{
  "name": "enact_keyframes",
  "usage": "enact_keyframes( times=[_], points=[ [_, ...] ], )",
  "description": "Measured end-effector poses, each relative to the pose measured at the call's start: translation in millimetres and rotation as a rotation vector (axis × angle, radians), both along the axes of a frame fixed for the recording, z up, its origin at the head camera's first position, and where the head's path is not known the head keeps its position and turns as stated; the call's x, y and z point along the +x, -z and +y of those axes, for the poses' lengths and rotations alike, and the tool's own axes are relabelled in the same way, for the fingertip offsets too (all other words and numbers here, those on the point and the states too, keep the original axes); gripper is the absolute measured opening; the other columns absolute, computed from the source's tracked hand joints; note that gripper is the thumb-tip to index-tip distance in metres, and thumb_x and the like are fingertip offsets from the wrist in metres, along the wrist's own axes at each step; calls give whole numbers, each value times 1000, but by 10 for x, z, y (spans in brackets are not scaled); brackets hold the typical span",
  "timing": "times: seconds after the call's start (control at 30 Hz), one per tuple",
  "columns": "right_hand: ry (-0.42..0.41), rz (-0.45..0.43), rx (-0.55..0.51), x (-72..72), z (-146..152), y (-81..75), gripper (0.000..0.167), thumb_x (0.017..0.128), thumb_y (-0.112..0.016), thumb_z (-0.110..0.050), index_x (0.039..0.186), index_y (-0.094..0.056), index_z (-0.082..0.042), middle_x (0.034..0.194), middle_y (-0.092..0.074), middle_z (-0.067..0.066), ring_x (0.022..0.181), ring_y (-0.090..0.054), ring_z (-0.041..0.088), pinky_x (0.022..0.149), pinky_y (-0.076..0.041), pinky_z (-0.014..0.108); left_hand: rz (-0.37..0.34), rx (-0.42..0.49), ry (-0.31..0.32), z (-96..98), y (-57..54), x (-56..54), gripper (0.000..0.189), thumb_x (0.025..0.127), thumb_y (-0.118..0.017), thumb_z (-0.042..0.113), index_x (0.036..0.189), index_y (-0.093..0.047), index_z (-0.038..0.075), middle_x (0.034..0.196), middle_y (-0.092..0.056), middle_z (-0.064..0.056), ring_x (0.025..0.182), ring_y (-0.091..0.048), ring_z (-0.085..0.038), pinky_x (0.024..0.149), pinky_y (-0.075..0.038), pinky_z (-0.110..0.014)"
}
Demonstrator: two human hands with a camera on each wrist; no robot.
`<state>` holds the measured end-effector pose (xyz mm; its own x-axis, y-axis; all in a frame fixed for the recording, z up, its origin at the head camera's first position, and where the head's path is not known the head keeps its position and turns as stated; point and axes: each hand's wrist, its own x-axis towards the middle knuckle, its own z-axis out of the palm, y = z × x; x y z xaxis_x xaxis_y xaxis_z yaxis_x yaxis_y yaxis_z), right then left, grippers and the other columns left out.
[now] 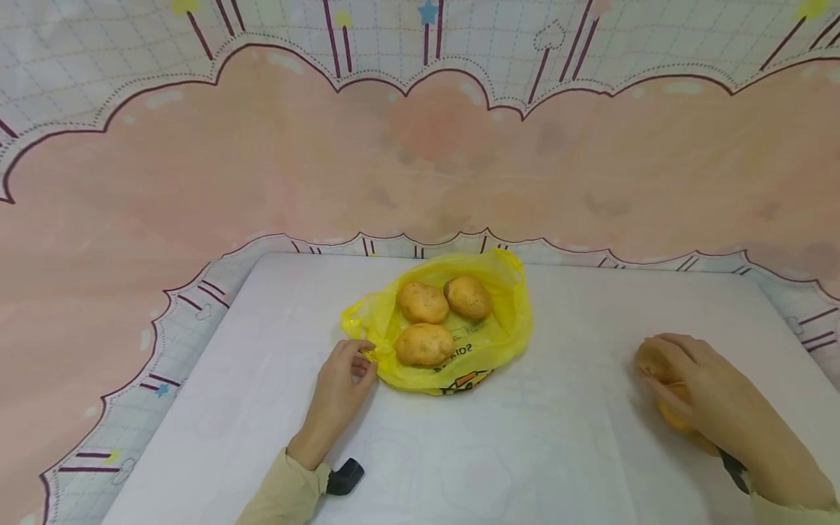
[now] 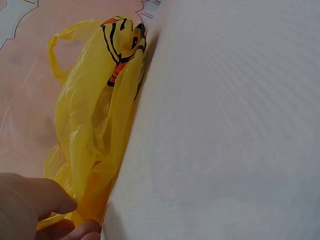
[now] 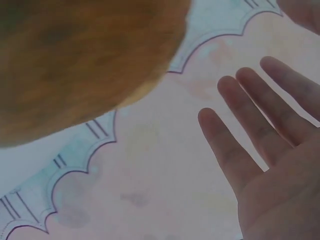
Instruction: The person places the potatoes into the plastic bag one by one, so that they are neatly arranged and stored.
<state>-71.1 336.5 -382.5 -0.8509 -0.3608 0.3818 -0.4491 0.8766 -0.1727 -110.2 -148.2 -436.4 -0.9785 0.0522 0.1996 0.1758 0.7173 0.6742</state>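
A yellow plastic bag (image 1: 505, 339) lies spread open on the table with three potatoes on it: one at the upper left (image 1: 423, 302), one at the upper right (image 1: 469, 297) and one in front (image 1: 424, 345). My left hand (image 1: 341, 383) pinches the bag's near left edge; the left wrist view shows thumb and fingers at the yellow plastic (image 2: 80, 135). Over at the right, my right hand (image 1: 712, 386) hovers by more potatoes (image 1: 676, 405), partly hiding them. In the right wrist view its fingers (image 3: 232, 145) are straight and spread, with a blurred potato (image 3: 90, 65) close to the camera.
A white table (image 1: 499, 452) carries everything. Behind it and along its sides hangs a pink cloth (image 1: 394, 160) with scalloped, patterned borders. Black wrist straps (image 1: 344, 477) show at both sleeves.
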Motion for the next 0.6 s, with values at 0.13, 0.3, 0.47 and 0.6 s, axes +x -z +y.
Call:
enact_keyframes(
  times=[0.13, 0.3, 0.47, 0.6],
  points=[
    [-31, 13, -29, 52, 60, 31, 58, 67, -81, -6, 121, -60, -5, 121, -57, 14, 103, -52, 31, 105, -9, 0, -2, -1, 4, 1, -1, 4, 28, 88, -71, 3, 114, -62, 5, 108, -60, -7, 85, -63, -14, 75, -57, -29],
    [-13, 42, -43, 120, 132, 81, 50, 73, -84, -16, 116, -62, -5, 116, -58, 15, 99, -53, 32, 103, -9, -2, 17, -7, 8, 4, -3, 1, 27, 88, -71, 2, 113, -63, 5, 108, -60, -8, 84, -63, -14, 74, -58, -29],
    [37, 11, -13, 179, 200, 133, 53, 79, -83, -29, 119, -61, -3, 117, -58, 21, 104, -54, 38, 109, -34, 23, 21, -8, 9, 6, -2, 1, 27, 88, -71, 2, 113, -63, 5, 107, -60, -8, 84, -64, -15, 74, -58, -30],
    [71, -57, -4, 212, 225, 150, 62, 77, -85, -31, 123, -58, 1, 120, -55, 25, 106, -53, 43, 88, -46, 56, 19, -11, 8, 4, 3, 5, 27, 88, -71, 3, 113, -63, 5, 107, -60, -8, 84, -64, -15, 74, -58, -30]
  ],
)
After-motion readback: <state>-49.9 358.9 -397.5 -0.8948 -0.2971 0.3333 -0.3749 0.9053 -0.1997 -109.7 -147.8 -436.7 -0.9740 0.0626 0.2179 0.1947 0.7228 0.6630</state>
